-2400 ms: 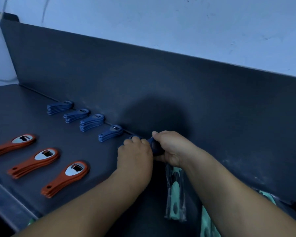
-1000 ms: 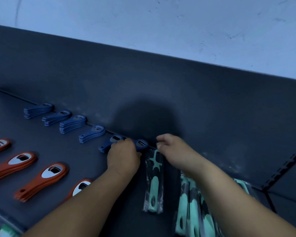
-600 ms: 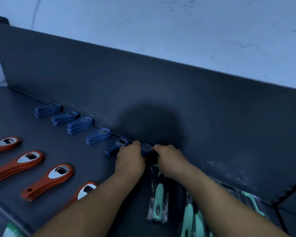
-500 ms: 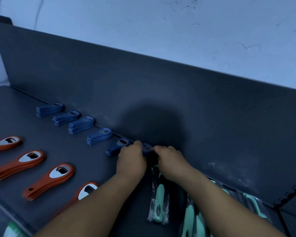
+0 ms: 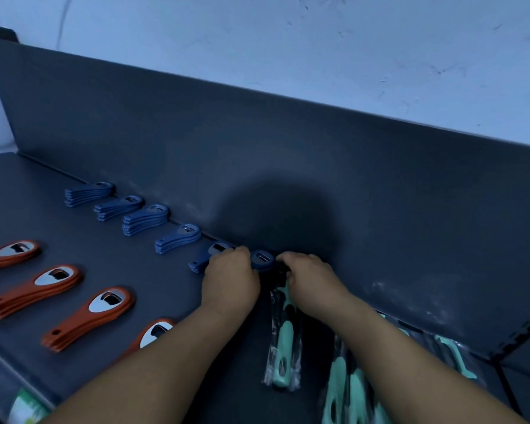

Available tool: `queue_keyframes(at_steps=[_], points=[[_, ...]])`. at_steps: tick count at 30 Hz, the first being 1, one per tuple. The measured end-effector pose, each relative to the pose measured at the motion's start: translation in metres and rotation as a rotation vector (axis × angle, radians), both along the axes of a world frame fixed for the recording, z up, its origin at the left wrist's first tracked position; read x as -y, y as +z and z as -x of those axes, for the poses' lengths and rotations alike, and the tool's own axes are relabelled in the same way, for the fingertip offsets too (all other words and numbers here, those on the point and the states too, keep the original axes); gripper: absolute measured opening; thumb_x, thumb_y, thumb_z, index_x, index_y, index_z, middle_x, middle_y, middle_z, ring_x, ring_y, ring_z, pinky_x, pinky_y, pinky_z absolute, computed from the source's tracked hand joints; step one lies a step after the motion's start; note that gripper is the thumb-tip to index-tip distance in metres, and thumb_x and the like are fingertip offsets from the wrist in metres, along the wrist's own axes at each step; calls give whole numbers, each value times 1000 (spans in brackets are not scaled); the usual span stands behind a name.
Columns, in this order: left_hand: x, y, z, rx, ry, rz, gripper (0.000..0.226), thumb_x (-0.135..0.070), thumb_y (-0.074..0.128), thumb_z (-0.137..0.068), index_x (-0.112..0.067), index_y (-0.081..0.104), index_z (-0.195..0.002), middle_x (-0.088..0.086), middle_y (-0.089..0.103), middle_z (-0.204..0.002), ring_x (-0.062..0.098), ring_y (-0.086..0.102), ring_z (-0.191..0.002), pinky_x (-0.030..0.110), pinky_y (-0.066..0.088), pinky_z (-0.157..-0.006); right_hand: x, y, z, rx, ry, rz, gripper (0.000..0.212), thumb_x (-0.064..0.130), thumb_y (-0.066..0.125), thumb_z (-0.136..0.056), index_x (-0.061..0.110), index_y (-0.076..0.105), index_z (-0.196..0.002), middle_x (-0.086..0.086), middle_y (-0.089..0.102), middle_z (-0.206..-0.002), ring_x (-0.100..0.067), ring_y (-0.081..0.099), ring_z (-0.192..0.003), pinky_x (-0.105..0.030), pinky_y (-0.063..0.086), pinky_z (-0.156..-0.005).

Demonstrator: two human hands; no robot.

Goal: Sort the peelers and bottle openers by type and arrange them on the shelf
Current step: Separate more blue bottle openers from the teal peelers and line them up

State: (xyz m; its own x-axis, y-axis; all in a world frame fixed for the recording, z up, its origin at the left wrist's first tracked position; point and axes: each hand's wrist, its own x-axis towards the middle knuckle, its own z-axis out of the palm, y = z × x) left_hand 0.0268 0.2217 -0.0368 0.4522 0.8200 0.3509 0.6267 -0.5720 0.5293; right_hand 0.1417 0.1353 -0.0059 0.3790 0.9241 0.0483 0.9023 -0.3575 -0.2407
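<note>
Though half hidden, blue opener stack (image 5: 262,260) gripped between left hand (image 5: 230,278) and right hand (image 5: 311,278), exactly as before.

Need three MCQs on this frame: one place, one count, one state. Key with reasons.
1. Where do the blue bottle openers lie?
A) along the back panel of the shelf
B) at the front edge
C) hanging on hooks

2. How many orange opener stacks show?
A) two
B) four
C) six

3. The teal peelers are:
A) bare
B) in clear packets
C) boxed

Key:
1 A, their heads line the panel's foot.
2 B, four show, the nearest half hidden behind the left forearm.
3 B, glossy film shines round them.
</note>
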Motion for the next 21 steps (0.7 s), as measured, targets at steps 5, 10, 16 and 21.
queue_keyframes(at_steps=[5,10,16,21], points=[[1,0,1,25,3,7,13,-17,57,-89,-10,66,-93,3,67,-90,16,54,-81,30,46,-65,2,-3,0,-31,-11,-18,45,12,39,-95,23,44,-138,-2,53,-136,-26,45,-121,-41,39,-102],[3,6,5,124,12,40,14,-19,59,-90,-16,69,-99,0,69,-95,15,59,-88,24,41,-68,4,-2,2,-49,-10,-24,45,16,42,-96,23,41,-140,-1,51,-139,-25,44,-124,-40,39,-103],[-10,25,23,215,169,30,16,-27,64,-87,-21,70,-101,-1,71,-98,21,61,-97,28,41,-76,0,0,7,-39,-6,-27,45,19,44,-96,23,41,-140,0,50,-139,-24,44,-124,-37,39,-103],[-31,26,45,131,239,60,21,-24,60,-90,-19,69,-108,3,69,-104,23,59,-102,28,38,-74,-6,1,14,-28,19,-12,44,19,43,-97,23,40,-141,0,48,-139,-23,42,-124,-37,37,-104]])
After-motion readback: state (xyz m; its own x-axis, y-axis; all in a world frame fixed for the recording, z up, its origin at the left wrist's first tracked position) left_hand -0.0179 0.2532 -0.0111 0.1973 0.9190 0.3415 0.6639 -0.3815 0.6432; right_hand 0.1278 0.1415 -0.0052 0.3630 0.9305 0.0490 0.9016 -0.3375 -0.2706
